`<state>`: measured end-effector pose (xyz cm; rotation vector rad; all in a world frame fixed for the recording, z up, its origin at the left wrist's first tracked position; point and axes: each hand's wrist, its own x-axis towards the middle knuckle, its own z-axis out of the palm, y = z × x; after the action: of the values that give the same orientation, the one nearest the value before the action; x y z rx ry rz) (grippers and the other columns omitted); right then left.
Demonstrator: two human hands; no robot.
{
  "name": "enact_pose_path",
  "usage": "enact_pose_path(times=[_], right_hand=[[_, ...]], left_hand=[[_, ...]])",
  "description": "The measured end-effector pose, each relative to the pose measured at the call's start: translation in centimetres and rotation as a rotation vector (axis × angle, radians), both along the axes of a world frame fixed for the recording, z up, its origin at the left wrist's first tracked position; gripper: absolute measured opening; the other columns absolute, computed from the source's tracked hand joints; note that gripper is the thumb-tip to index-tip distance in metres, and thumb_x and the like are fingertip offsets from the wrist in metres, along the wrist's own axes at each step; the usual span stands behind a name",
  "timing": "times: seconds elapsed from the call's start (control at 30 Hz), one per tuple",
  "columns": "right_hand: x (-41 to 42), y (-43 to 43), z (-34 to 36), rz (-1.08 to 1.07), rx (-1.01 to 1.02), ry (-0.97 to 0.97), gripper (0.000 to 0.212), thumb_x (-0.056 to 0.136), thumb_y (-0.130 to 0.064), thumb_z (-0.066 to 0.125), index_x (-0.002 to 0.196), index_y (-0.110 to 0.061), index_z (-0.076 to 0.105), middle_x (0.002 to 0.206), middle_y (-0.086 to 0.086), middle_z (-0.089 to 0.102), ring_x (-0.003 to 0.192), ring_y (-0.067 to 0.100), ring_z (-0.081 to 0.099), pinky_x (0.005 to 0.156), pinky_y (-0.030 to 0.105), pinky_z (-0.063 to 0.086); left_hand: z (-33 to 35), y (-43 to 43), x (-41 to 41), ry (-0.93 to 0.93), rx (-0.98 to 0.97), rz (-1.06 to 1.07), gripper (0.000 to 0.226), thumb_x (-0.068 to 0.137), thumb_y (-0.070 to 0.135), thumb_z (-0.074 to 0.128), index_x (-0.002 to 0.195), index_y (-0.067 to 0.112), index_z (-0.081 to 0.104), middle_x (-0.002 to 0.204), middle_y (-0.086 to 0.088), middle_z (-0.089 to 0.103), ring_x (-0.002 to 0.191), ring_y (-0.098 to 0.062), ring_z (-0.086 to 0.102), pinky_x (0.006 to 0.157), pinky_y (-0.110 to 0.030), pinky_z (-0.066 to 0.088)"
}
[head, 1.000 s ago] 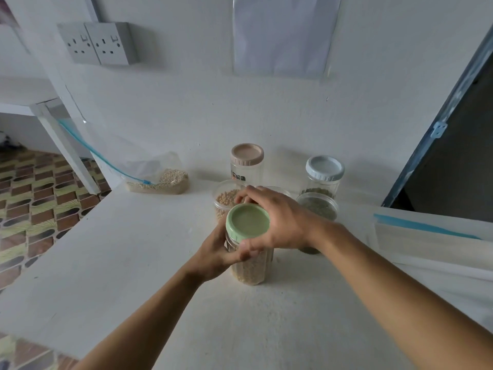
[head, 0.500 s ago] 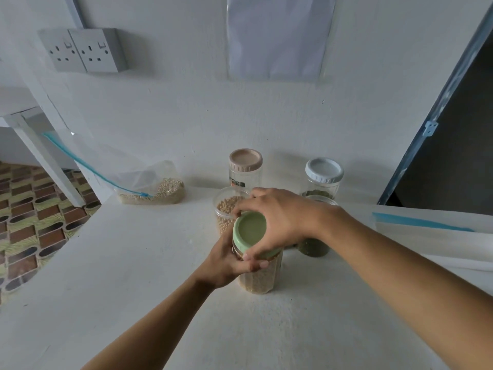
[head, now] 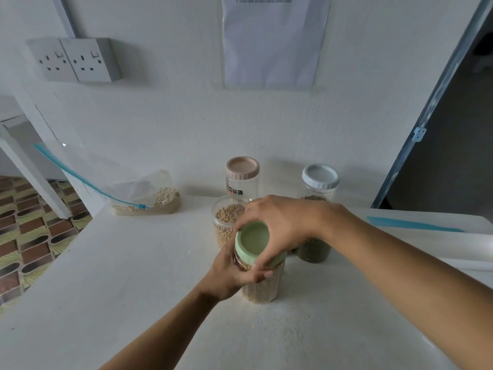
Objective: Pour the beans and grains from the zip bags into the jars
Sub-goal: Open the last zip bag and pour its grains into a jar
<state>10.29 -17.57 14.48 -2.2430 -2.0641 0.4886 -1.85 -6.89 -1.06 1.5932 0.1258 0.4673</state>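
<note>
At the middle of the white table (head: pixel 128 289) stands the grain jar (head: pixel 262 288), clear, nearly full of pale grain, and topped by a green lid (head: pixel 253 236). The left hand (head: pixel 229 273) wraps its fingers round the jar's upper body, and the right hand (head: pixel 280 222) is curled over the lid's rim and clamped on it. This jar looks filled and at its capping, though I cannot tell which way the lid is being turned. Just behind it an open jar of pale round beans (head: pixel 226 217) is filled but has no lid. To the right a jar of dark green beans (head: pixel 313 252) is partly hidden by the right wrist, so its top cannot be seen. By the wall stand a pink-lidded jar (head: pixel 242 174), seemingly empty, and a white-lidded jar (head: pixel 320 178). That makes five jars, with three lids in view. What seems left to pour is the zip bag of pale grain (head: pixel 157 198), which leans against the wall at the left. At the right edge lies a flattened zip bag (head: pixel 426 233) with a blue strip, apparently emptied. It may be more than one bag stacked, so I count at least two.
</note>
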Motion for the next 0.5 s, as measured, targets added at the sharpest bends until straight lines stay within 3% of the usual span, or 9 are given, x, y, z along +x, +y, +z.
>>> enact_pose_path(times=[0.07, 0.17, 0.27, 0.33, 0.4, 0.5], right_hand=[[-0.6, -0.2, -0.4, -0.090, 0.040, -0.125, 0.063, 0.068, -0.080, 0.073, 0.107, -0.031, 0.062, 0.100, -0.014, 0.058, 0.093, 0.012, 0.057, 0.078, 0.032, 0.050], [-1.2, -0.5, -1.0, -0.198, 0.068, -0.364, 0.080, 0.075, -0.096, 0.036, 0.086, -0.019, 0.053, 0.082, -0.001, 0.060, 0.072, 0.019, 0.056, 0.067, 0.038, 0.042], [-0.8, -0.8, -1.5, -0.253, 0.116, -0.470, 0.100, 0.072, -0.100, 0.016, 0.095, -0.017, 0.066, 0.085, 0.000, 0.063, 0.076, 0.020, 0.059, 0.071, 0.039, 0.044], [-0.6, -1.1, -1.4, -0.203, 0.106, -0.345, 0.093, 0.075, -0.097, 0.033, 0.124, -0.024, 0.063, 0.113, -0.004, 0.060, 0.103, 0.018, 0.058, 0.085, 0.038, 0.046], [-0.5, -1.5, -1.3, -0.093, 0.067, -0.060, 0.077, 0.078, -0.080, 0.062, 0.143, -0.039, 0.050, 0.136, -0.013, 0.050, 0.126, 0.009, 0.046, 0.102, 0.033, 0.041], [-0.3, -1.6, -1.8, -0.054, 0.064, 0.094, 0.066, 0.077, -0.062, 0.075, 0.138, -0.048, 0.054, 0.129, -0.020, 0.052, 0.122, 0.004, 0.048, 0.103, 0.032, 0.043]], left_hand=[[0.2, 0.1, 0.0, 0.001, -0.011, -0.014, 0.080, 0.072, 0.015, 0.085, 0.139, -0.001, 0.045, 0.129, -0.013, 0.063, 0.124, -0.033, 0.060, 0.100, -0.036, 0.051], [0.0, 0.2, 0.1, 0.005, -0.012, -0.034, 0.078, 0.072, 0.014, 0.085, 0.139, -0.001, 0.048, 0.131, -0.017, 0.063, 0.126, -0.035, 0.059, 0.102, -0.037, 0.051], [-0.2, 0.4, 0.3, 0.017, -0.012, -0.041, 0.081, 0.073, 0.013, 0.086, 0.142, -0.001, 0.045, 0.134, -0.020, 0.061, 0.128, -0.038, 0.058, 0.108, -0.049, 0.049], [-0.2, 0.5, 0.3, 0.021, -0.008, -0.042, 0.081, 0.073, 0.013, 0.086, 0.141, -0.003, 0.045, 0.132, -0.020, 0.062, 0.126, -0.037, 0.059, 0.106, -0.051, 0.049], [-0.1, 0.3, 0.2, 0.018, -0.013, -0.011, 0.079, 0.072, 0.012, 0.086, 0.138, -0.002, 0.046, 0.127, -0.015, 0.065, 0.121, -0.031, 0.062, 0.100, -0.037, 0.051], [0.1, -0.1, -0.1, -0.009, -0.022, -0.009, 0.078, 0.071, 0.009, 0.085, 0.137, -0.001, 0.045, 0.124, -0.010, 0.066, 0.118, -0.025, 0.063, 0.096, -0.027, 0.050]])
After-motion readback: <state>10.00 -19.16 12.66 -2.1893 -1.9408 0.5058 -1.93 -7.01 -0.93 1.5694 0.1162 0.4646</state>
